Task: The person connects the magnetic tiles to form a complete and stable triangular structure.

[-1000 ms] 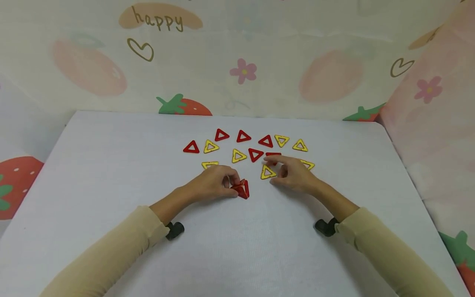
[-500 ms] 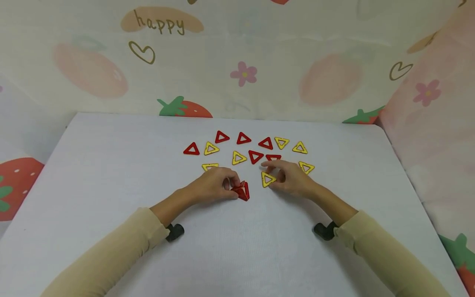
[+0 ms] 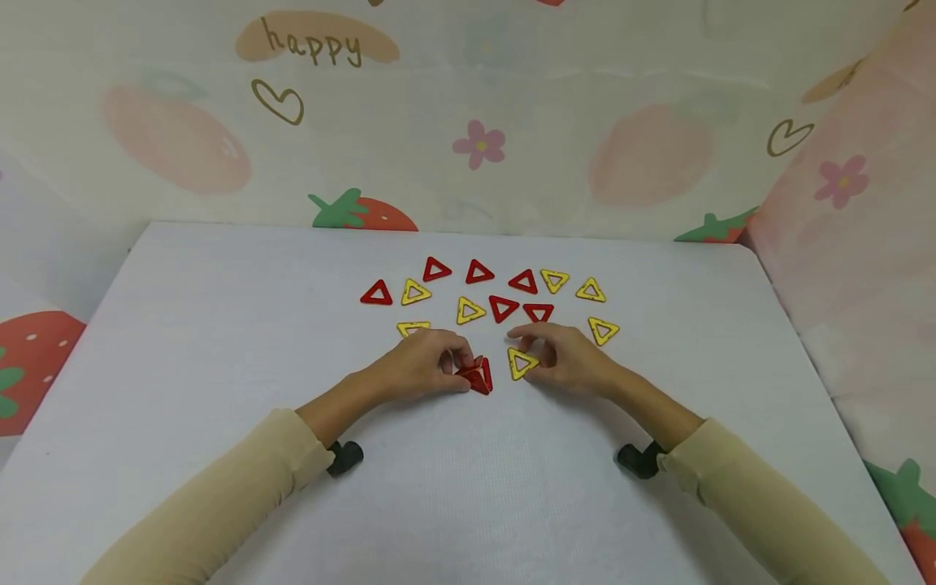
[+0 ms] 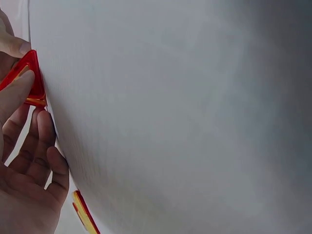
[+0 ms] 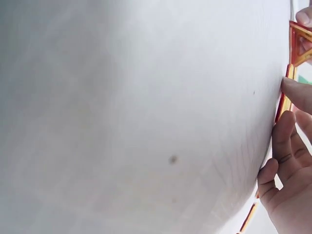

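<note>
My left hand holds a small pyramid of red triangular tiles, its thumb and fingers on the pyramid's left side. In the left wrist view the thumb lies against the pyramid. Just to the right, my right hand pinches a yellow triangular tile by its right side, low at the table. A small gap parts this tile from the pyramid in the head view. The right wrist view shows that hand with its thumb at the tile's edge; the grip is partly hidden.
Several loose red tiles and yellow tiles lie flat on the white table beyond the hands. One yellow tile is partly covered by the left hand. A patterned cloth hangs behind the table.
My right hand has taken hold of the yellow tile and brought it left and nearer to me, closer to the pyramid. My left hand has stayed in place with the pyramid.
</note>
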The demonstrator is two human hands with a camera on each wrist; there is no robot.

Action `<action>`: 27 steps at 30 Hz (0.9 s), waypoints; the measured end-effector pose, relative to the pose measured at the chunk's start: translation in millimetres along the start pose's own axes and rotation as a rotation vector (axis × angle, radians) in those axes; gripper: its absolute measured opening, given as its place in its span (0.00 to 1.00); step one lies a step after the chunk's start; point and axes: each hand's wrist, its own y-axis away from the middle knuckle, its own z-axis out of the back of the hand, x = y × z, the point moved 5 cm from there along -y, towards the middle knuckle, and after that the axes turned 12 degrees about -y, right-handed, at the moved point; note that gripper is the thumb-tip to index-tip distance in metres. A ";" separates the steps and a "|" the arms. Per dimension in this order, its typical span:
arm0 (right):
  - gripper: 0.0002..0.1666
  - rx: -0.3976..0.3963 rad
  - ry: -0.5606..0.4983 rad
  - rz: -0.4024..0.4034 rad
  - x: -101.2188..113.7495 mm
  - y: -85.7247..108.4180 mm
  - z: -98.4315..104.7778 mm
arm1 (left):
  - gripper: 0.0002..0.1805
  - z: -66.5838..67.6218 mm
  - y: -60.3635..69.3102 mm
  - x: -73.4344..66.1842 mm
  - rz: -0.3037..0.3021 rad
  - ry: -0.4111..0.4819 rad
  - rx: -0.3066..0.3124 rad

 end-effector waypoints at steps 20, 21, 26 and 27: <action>0.32 0.044 0.012 0.033 8.5 -1.1 -12.9 | 0.11 1.0 -0.1 -1.0 -0.002 -0.006 0.001; 0.32 0.045 0.014 0.035 8.6 -1.3 -13.6 | 0.11 1.1 -0.1 -1.2 -0.003 -0.006 0.002; 0.32 0.047 0.022 0.043 10.9 -1.7 -15.8 | 0.10 0.7 -0.1 -1.4 -0.014 -0.003 -0.002; 0.32 0.047 0.024 0.044 11.4 -1.6 -16.1 | 0.10 0.6 0.0 -1.3 -0.015 -0.003 -0.002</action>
